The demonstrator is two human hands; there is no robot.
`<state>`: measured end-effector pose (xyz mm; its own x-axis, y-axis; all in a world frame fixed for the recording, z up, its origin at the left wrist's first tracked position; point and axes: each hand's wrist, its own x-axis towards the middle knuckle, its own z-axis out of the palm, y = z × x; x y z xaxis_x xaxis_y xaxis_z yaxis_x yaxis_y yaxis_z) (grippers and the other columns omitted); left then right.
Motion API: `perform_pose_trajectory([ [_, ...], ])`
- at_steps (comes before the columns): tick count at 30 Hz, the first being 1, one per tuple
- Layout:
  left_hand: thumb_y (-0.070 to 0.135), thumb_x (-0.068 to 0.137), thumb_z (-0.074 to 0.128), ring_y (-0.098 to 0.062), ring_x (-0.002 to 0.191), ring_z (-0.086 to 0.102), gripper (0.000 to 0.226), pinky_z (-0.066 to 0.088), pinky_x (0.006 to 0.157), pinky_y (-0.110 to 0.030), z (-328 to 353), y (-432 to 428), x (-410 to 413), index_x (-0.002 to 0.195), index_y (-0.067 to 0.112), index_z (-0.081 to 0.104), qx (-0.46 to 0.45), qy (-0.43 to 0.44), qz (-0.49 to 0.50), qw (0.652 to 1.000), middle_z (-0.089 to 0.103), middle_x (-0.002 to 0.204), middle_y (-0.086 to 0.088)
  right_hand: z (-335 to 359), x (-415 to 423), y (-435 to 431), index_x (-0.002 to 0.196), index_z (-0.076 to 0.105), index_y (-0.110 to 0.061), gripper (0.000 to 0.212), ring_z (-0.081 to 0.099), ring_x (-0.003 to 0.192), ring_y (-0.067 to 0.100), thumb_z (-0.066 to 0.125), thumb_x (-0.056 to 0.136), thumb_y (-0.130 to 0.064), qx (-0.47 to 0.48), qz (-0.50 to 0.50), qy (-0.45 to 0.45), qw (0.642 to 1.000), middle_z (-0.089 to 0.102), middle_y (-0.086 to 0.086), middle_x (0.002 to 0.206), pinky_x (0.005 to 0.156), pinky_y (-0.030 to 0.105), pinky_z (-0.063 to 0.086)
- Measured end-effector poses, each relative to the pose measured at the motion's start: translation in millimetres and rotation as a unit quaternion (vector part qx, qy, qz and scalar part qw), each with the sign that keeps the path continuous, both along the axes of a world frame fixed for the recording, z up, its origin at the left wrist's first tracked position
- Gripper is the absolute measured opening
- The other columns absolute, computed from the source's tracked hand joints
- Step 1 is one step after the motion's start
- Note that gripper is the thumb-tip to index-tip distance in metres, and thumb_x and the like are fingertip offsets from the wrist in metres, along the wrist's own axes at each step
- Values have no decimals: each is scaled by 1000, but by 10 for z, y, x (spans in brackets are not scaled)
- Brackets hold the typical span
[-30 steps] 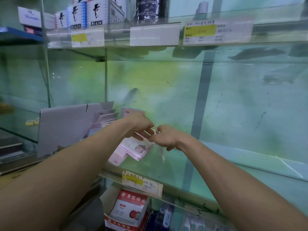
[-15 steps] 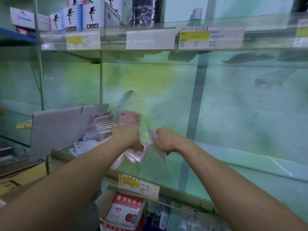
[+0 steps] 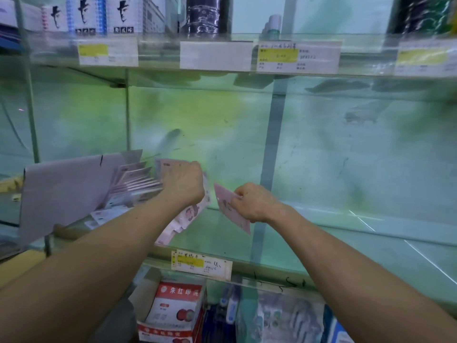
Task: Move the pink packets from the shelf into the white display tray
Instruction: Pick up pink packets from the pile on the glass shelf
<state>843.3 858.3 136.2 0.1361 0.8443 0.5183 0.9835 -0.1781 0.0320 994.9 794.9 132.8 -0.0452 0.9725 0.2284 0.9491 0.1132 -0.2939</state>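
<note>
**Glass shelf, both hands on packets**

Both bare arms reach in over the front edge of the glass shelf (image 3: 321, 243).

Left hand (image 3: 184, 186): back of the hand faces the camera and the fingers are curled tight round a thick bunch of pink packets (image 3: 189, 215). The bunch fans out below the hand and slopes down toward the shelf's front edge. The lowest packet ends near that edge. One more packet edge sticks up behind the knuckles. The hand sits just right of the white display tray (image 3: 66, 189).

Right hand (image 3: 254, 204): the fingers (image 3: 239, 195) are curled and pinch a single pink packet (image 3: 228, 207) at its upper part. The packet hangs tilted, its lower corner pointing down over the shelf. It lies between the two hands, close to the left-hand bunch. I cannot tell whether the two touch.

Tray: it stands at the shelf's left end with a tall back flap. A row of packets (image 3: 134, 179) stands leaning in it. A few loose packets (image 3: 103, 216) lie flat at its foot.

Other:
- A price label (image 3: 201, 264) with a yellow patch is on the shelf's front edge.
- A red-and-white box (image 3: 173, 308) sits on the level below.
- The upper shelf (image 3: 160, 49) carries white boxes (image 3: 123, 16) and a black roll (image 3: 205, 16).

The frame is slightly motion-blurred, and the print on the packets is unreadable.
</note>
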Motion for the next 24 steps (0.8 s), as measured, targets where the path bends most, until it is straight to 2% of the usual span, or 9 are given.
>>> perform_pose_trajectory([
  [2,9,89,50,-27,76,49,14,37,59,-33,30,-23,100,102,7,45,-8,-52,-46,998,53,82,-8,13,45,-69,71,54,-9,29,52,78,29,44,93,-25,12,-20,-3,1000,55,10,77,66,28,39],
  [3,7,89,49,-28,77,51,16,40,60,-36,35,-32,147,105,6,45,-23,-89,-74,993,52,81,-9,26,74,-115,78,60,-7,25,53,80,30,47,92,-24,20,-29,-6,999,59,11,82,66,29,39],
  [5,5,88,48,-32,87,56,27,47,73,-40,38,-19,230,115,6,48,-50,-164,-122,978,59,99,-14,47,155,-207,91,65,-8,22,55,84,31,49,91,-22,38,-50,-9,998,65,15,97,67,29,39],
  [8,3,90,46,-30,95,55,27,48,80,-32,43,-76,341,116,10,52,-108,-300,-159,934,58,113,-15,69,311,-372,88,63,-13,18,53,83,30,48,90,-21,62,-87,-16,994,66,14,102,66,30,39],
  [11,-7,88,42,-23,74,44,19,35,57,-24,59,-146,418,93,9,51,-162,-414,-176,878,49,83,-10,98,482,-533,98,67,-13,23,53,81,27,47,89,-21,82,-127,-7,989,67,10,101,65,29,39],
  [14,-10,83,42,-18,60,34,20,21,50,-23,80,-239,498,87,7,51,-188,-433,-186,862,39,72,-7,114,637,-677,102,67,-13,26,53,81,27,46,89,-20,99,-159,0,982,67,9,99,65,29,39],
  [17,-8,86,44,-26,73,52,18,34,51,-24,127,-407,664,94,3,57,-211,-438,-210,848,55,84,-14,109,785,-809,100,65,-9,25,55,85,30,46,90,-21,112,-175,0,978,66,11,101,65,28,38],
  [20,-4,90,46,-30,79,57,16,42,55,-29,180,-638,909,95,3,59,-205,-435,-233,845,59,88,-14,113,944,-1006,100,64,-7,24,57,88,32,46,90,-19,115,-186,3,976,65,13,100,65,28,38],
  [24,-2,87,49,-28,80,59,18,45,55,-27,173,-899,1264,75,9,56,-191,-430,-254,845,62,91,-14,155,1187,-1387,98,63,-5,23,52,78,29,45,91,-17,122,-209,-10,970,64,12,95,62,29,37],
])
